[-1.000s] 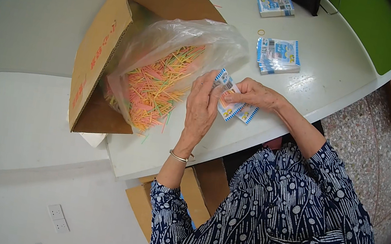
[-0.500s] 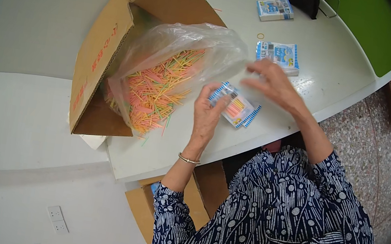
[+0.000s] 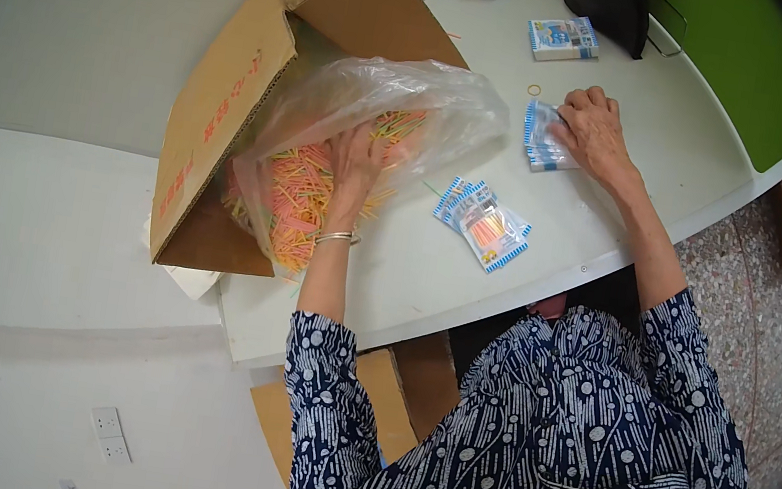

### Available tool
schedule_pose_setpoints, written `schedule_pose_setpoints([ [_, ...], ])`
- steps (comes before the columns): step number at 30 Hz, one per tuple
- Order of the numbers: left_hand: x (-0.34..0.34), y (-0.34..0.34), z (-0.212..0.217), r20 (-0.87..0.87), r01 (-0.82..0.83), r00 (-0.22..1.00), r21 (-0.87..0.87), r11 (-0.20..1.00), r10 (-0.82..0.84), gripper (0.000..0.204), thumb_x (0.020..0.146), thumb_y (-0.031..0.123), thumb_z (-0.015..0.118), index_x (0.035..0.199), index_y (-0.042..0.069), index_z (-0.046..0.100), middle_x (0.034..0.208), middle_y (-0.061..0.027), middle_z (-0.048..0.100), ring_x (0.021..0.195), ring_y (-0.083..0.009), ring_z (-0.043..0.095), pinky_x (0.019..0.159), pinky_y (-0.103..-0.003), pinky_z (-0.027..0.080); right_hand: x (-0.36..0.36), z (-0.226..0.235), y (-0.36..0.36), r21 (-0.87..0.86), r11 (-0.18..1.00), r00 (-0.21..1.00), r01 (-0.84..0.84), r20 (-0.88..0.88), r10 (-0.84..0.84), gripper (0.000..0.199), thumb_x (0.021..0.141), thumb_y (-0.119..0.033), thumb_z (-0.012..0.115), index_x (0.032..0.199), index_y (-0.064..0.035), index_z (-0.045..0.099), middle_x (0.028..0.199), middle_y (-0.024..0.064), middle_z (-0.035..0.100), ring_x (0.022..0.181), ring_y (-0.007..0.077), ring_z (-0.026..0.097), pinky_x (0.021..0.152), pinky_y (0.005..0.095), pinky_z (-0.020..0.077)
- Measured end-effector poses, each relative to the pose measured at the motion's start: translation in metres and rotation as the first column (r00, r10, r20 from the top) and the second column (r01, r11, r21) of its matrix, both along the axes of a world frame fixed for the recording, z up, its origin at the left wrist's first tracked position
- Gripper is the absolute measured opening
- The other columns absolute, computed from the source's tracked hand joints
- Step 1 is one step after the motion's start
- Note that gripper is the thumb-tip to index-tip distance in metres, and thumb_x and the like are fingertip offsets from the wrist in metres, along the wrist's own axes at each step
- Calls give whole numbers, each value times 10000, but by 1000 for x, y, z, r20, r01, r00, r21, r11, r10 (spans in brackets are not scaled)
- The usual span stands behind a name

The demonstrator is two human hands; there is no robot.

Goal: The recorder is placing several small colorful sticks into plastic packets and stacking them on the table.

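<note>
My sleeves (image 3: 326, 407) are navy blue with a white pattern of dots and leaf-like strokes. The cardboard box (image 3: 219, 108) is plain brown with red print on its flap. The plastic bag (image 3: 412, 101) in it is clear and a little milky, and the thin sticks (image 3: 292, 194) inside are yellow, orange and pink. The sachets (image 3: 483, 223) on the white worktop (image 3: 622, 188) are clear with blue-and-white striped edges and orange sticks inside. The wristband (image 3: 335, 237) on my left arm is silvery. The boxes (image 3: 563, 38) farther off are light blue and white.
</note>
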State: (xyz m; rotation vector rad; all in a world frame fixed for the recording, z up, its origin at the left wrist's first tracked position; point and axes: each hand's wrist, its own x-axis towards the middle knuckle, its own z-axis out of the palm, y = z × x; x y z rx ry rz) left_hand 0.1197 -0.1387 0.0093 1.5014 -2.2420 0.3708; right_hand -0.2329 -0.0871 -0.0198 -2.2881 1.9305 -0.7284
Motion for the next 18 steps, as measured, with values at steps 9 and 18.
schedule_pose_setpoints([
  [9,-33,-32,-6,232,118,955,278,953,-186,560,722,354,607,1230,135,522,1344,-174,413,1255,-415,310,1017,-601,188,-19,-9,-7,23,997,994,-78,84,76,195,775,-117,646,943,-24,608,990,99,556,1012,259,473,888,375,372],
  [18,-31,-39,-43,317,84,945,13,996,-84,554,741,193,594,1258,49,457,1335,-188,405,1216,-399,354,954,-593,255,-19,3,-14,82,993,984,-90,162,76,216,741,-76,674,916,-15,562,974,107,531,993,273,477,873,386,376],
])
